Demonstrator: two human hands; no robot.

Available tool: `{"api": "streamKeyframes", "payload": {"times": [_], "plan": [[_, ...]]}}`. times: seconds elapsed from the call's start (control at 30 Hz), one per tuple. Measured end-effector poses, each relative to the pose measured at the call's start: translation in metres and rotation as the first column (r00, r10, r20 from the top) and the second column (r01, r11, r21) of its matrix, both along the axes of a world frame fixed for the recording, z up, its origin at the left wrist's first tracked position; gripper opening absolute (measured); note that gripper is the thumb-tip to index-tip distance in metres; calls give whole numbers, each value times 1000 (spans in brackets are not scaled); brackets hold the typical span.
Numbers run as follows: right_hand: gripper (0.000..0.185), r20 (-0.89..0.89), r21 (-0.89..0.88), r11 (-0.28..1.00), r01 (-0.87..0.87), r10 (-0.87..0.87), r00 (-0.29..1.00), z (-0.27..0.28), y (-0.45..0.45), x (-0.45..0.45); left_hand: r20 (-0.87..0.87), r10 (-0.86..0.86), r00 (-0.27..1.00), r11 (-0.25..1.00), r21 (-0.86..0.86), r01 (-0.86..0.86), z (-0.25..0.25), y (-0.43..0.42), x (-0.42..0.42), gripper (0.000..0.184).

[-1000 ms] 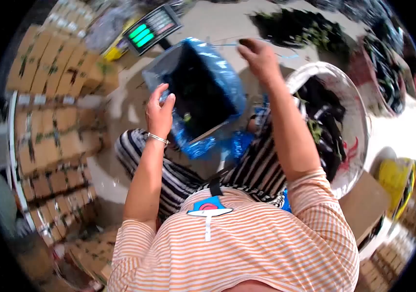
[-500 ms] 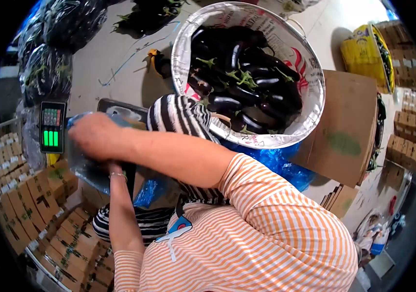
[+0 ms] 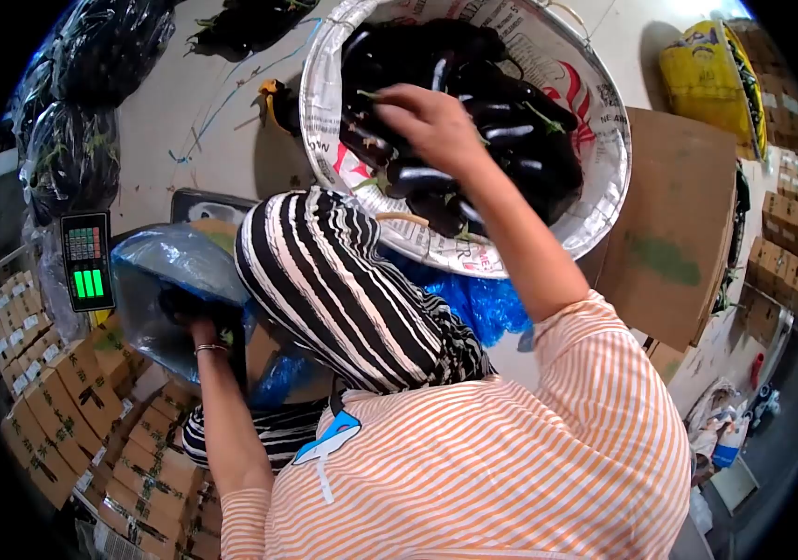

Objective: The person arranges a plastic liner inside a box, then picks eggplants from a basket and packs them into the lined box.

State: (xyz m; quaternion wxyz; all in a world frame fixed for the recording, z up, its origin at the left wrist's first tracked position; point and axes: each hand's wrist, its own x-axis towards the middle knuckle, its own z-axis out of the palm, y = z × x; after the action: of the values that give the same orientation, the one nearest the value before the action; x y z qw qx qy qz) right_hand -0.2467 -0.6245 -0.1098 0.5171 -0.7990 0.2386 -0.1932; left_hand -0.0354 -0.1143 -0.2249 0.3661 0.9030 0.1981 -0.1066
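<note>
My right hand [image 3: 431,126] is over the left part of a big round white basket [image 3: 611,177] full of dark eggplants [image 3: 534,173]. Its fingers are apart and slightly blurred, above the eggplants, and nothing shows in them. My left hand [image 3: 201,329] reaches into a box lined with a clear blue plastic bag [image 3: 152,266]; its fingers are hidden in the dark inside, among dark shapes. A scale display [image 3: 87,261] with green digits stands left of the lined box.
Bags of dark produce [image 3: 72,159] lie at the upper left. Stacked cartons [image 3: 63,401] fill the lower left. Flat cardboard [image 3: 665,224] lies right of the basket, and a yellow bag [image 3: 705,79] stands beyond it. My striped knee [image 3: 305,271] is between box and basket.
My right hand has moved from the lined box to above the eggplants in the basket. My left hand stays at the box, now reaching inside. The view has shifted slightly.
</note>
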Motion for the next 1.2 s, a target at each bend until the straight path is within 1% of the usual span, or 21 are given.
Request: {"api": "streamKeyframes", "payload": {"times": [0.03,0.07,0.1,0.17,0.2,0.23,0.27,0.3,0.33,0.37,0.43,0.53,0.63,0.73,0.77,0.83,0.87,0.97,1.07,1.17,1.2], "plan": [[28,-98,-31,999,29,-31,995,-41,-14,-27,-69,22,997,973,-229,-38,1,8,3,46],[28,-216,-28,998,63,-68,974,-64,-20,-57,-165,22,986,898,-431,-92,3,17,5,45],[29,-330,-32,995,97,-102,938,-83,-25,-85,-268,-6,963,789,-594,-161,4,27,9,44],[31,-577,25,989,143,-102,810,-121,-29,-135,-265,-53,963,722,-676,-146,11,36,9,43],[33,-664,14,992,128,-86,743,-144,-30,-158,-72,44,996,869,-489,-74,50,-7,-15,45],[35,-742,7,994,111,-69,666,-165,-27,-177,77,-96,992,936,-331,116,64,-12,-18,48],[36,-785,22,996,84,-35,619,-182,-21,-191,196,-256,946,948,-139,286,72,-11,-21,51],[38,-823,36,998,57,-3,569,-194,-17,-199,280,-423,862,904,71,421,85,-15,-23,54],[43,-864,108,994,20,84,497,-198,-14,-202,235,-184,954,920,-300,251,127,-65,-49,53],[49,-889,75,995,-71,99,447,-210,-9,-207,242,-162,957,910,-338,239,149,-77,-56,52],[56,-955,158,978,-138,187,231,-211,-5,-197,253,-114,961,886,-411,214,175,-79,-68,49],[63,-982,161,953,-256,181,55,-186,4,-167,341,-164,926,891,-352,287,195,-39,-66,46],[68,-976,213,957,-197,218,5,-227,8,-158,417,-135,899,957,-182,228,213,-9,-82,46],[76,-970,238,964,-117,242,15,-268,9,-152,430,-85,899,988,-81,132,226,14,-101,46],[78,-973,222,962,-161,229,26,-276,9,-155,435,-67,898,994,-48,97,230,21,-108,47],[83,-979,184,951,-249,200,42,-244,9,-151,484,-105,869,994,45,95,234,34,-124,45],[92,-974,215,933,-287,226,5,-241,5,-149,495,-114,861,993,65,95,233,37,-126,44],[91,-933,207,896,-393,301,194,-272,-5,-173,515,-160,842,987,109,121,224,42,-132,43],[94,-878,260,898,-356,373,301,-197,-12,-163,555,-222,802,974,157,161,214,41,-132,44],[82,-856,363,923,-130,385,345,-179,-24,-169,568,-284,772,958,211,196,215,31,-137,45],[77,-842,334,925,-180,379,384,-178,-27,-170,581,-370,725,926,298,233,215,31,-139,44]]}}
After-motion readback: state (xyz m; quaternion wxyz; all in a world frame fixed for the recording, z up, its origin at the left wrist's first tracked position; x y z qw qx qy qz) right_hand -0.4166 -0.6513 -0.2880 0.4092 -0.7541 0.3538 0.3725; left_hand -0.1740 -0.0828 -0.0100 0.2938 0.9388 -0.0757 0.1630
